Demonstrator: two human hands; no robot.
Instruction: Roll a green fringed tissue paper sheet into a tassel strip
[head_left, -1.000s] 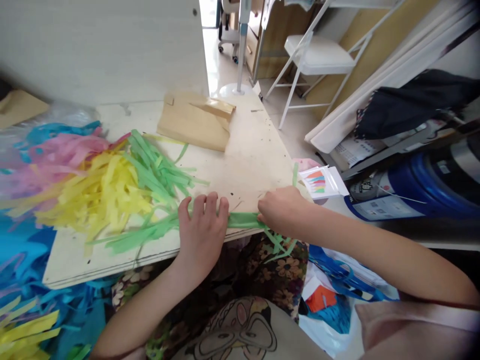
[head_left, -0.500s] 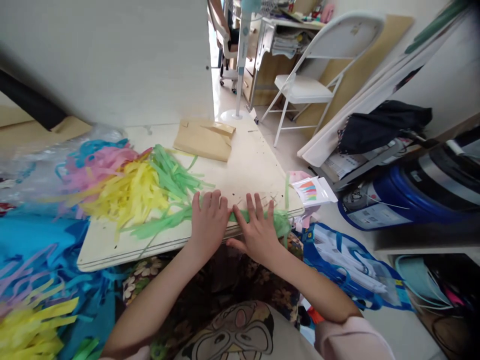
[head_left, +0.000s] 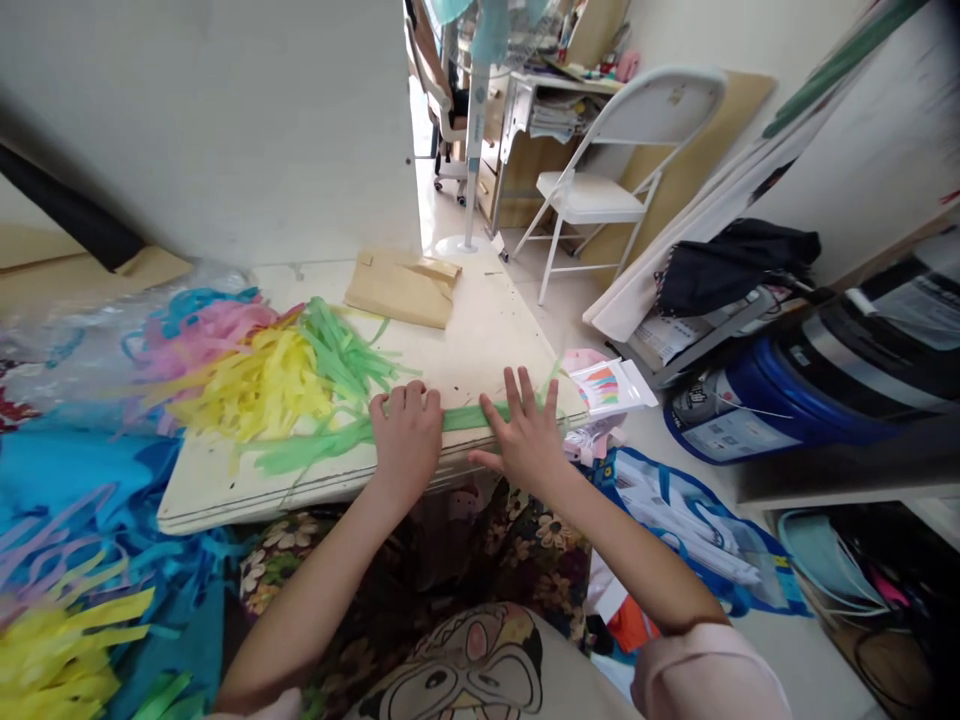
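Observation:
A twisted strand of green tissue paper [head_left: 463, 419] lies along the near edge of the cream board [head_left: 487, 330], fringed at its left end. My left hand [head_left: 407, 445] rests palm down on the strand, its fingers laid over it and slightly bent. My right hand [head_left: 527, 440] presses on it farther right, with fingers spread. Between the hands a flat stretch of the strand shows. Left of my left hand are a green fringed tassel [head_left: 343, 340], a yellow tassel [head_left: 274, 388] and a pink tassel [head_left: 210, 335].
A brown paper packet [head_left: 403, 288] lies toward the back of the board. A white printed card packet [head_left: 611, 387] sits at its right corner. Blue and yellow tissue fringe [head_left: 97, 460] hangs at left. Beyond are a white folding chair [head_left: 600, 195] and a blue bucket [head_left: 780, 395].
My hands have moved apart: the left slid a little left, the right a little right. More of the green strand shows between them. The view has shifted slightly.

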